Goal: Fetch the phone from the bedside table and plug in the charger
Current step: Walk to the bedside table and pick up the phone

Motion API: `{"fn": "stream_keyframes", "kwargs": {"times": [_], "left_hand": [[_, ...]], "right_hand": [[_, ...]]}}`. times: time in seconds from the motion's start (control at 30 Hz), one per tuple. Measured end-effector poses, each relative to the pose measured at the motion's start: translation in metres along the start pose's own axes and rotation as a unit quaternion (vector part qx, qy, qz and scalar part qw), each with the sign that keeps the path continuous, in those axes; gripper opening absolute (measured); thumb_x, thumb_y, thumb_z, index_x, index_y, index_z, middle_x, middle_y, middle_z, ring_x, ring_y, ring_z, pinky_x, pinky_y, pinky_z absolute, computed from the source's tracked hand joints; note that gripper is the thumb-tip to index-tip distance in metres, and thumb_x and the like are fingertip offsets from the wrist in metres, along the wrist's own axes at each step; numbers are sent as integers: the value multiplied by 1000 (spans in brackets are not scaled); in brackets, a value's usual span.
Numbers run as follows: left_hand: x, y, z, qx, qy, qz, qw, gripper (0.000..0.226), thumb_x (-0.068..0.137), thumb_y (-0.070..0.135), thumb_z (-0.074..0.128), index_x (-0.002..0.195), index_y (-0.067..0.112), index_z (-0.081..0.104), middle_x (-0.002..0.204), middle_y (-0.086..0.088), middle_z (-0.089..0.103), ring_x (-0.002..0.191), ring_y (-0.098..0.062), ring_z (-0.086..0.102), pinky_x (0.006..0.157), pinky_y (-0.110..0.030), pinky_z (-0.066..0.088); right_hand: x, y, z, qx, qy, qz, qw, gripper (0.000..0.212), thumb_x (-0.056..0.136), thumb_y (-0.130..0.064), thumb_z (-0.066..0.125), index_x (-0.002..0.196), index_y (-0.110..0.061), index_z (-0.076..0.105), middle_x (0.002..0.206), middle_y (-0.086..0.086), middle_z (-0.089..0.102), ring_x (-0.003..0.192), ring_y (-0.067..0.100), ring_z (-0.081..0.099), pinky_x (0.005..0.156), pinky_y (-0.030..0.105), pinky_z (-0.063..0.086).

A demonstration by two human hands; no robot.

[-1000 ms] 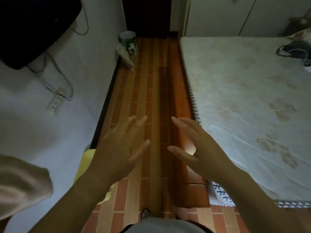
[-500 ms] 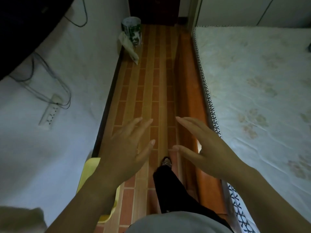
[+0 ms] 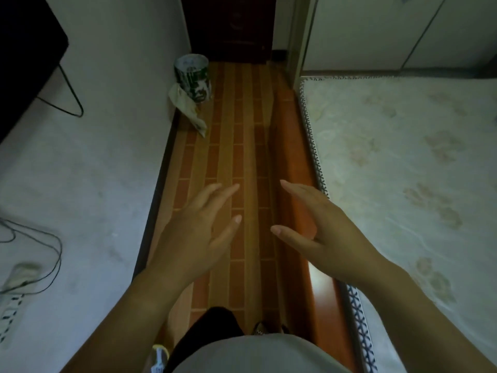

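Observation:
My left hand [image 3: 199, 230] and my right hand [image 3: 320, 227] are held out in front of me over a narrow strip of brick-patterned floor [image 3: 242, 146], both empty with fingers spread. No phone and no charger show in this view. A dark wooden cabinet [image 3: 228, 25] stands at the far end of the aisle. A white power strip [image 3: 10, 294] with dark cables hangs on the white wall at the lower left.
A mattress [image 3: 403, 168] with a pale printed sheet fills the right side, its orange wooden frame [image 3: 293, 162] beside the aisle. A green-and-white bin [image 3: 192, 78] with a crumpled bag stands against the left wall. A black object [image 3: 24, 49] hangs upper left.
I have walked forward along the aisle; the bin and dark cabinet are nearer, the power strip has slid to the lower left. Both hands stay open and empty.

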State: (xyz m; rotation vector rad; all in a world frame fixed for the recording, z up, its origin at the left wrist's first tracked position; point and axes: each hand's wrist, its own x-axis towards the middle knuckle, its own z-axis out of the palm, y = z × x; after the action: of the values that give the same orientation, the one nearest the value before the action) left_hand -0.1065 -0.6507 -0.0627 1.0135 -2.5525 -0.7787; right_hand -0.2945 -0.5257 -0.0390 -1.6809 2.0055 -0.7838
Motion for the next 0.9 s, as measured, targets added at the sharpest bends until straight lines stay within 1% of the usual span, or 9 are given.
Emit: {"fn": "stream_keyframes", "kwargs": {"times": [0.1,0.23,0.4,0.5,0.6,0.67,0.77,0.83,0.9], "left_hand": [[53,-33,-14,-27,28,-53,998,56,82,64,32,135,47,27,147,13,32,131,-7,33,99,-30,31],[133,-86,-33,-19,54,-78,995,57,82,57,34,136,41,30,146,10,34,129,-10,36,100,-31,34],[254,-143,-60,-44,45,-77,995,57,80,61,31,135,48,27,147,11,33,130,-10,35,104,-42,38],[333,-163,-75,-45,9,-51,998,59,79,65,29,135,49,25,148,12,31,133,-9,31,106,-42,35],[416,-178,-84,-43,-3,-17,999,58,80,65,29,135,50,22,148,15,30,131,-4,32,102,-32,35],[468,-185,-86,-48,-18,5,999,55,82,63,32,135,51,21,148,16,30,130,-2,32,99,-29,34],[545,-198,-83,-41,-39,38,998,52,86,58,37,135,51,20,147,17,30,125,4,31,94,-26,34],[600,-210,-81,-42,-44,49,997,52,87,55,39,136,49,22,144,18,32,120,7,31,91,-25,33],[655,-221,-82,-40,-40,55,997,51,88,53,41,136,46,25,143,15,36,121,4,33,92,-25,33]], "right_hand": [[70,11,7,24,-14,-4,1000,73,79,-66,44,142,-40,20,148,-17,31,124,-7,32,93,9,27],[186,25,15,30,-43,-34,998,79,76,-72,39,143,-36,20,150,-10,32,133,4,32,105,28,35],[334,41,8,-13,-33,-63,997,72,82,-60,47,143,-35,19,148,-11,33,128,-5,28,94,6,22],[407,52,-10,-20,-20,-47,998,72,81,-61,46,143,-37,19,148,-12,32,130,-2,29,95,9,24],[468,72,-29,-18,-2,-26,999,71,82,-58,48,144,-34,22,148,-8,33,133,4,32,104,21,32],[501,88,-38,-19,8,-5,1000,71,82,-55,50,144,-33,24,148,-8,34,133,5,33,105,25,34],[557,115,-50,-12,23,26,999,69,83,-53,53,143,-33,26,147,-8,34,132,3,33,104,23,33],[603,137,-58,-9,27,36,999,68,83,-51,55,143,-32,27,147,-9,34,130,1,32,100,14,29],[654,160,-68,-19,23,32,999,68,84,-49,55,143,-31,26,147,-9,34,129,0,31,94,6,23]]}}
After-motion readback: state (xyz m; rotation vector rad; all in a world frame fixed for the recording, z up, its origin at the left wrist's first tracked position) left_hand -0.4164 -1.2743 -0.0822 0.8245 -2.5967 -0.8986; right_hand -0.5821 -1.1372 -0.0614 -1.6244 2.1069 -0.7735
